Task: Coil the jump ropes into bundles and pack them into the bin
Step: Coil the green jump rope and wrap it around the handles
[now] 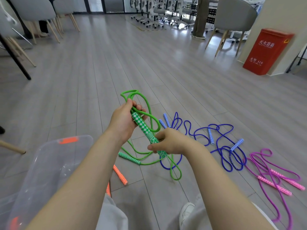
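My left hand [123, 121] grips the upper end of a green-and-white jump rope handle [144, 128] together with loops of the green rope [150, 112]. My right hand [167, 141] pinches the lower part of the same handle. The rest of the green rope trails down to the floor, where its second handle [129, 158] lies. A clear plastic bin [49, 165] with orange latches stands at lower left. On the floor to the right lie blue ropes [221, 143] and, farther right, pink ropes [272, 173]. An orange handle [120, 174] lies beside the bin.
Grey wood-look floor stretches ahead. Chairs with wooden legs [41, 17] stand at far left, a grey chair [232, 20] and a red fire-equipment box [267, 50] at far right. A person's legs [200, 19] stand at the back. My white shoe [186, 213] is below.
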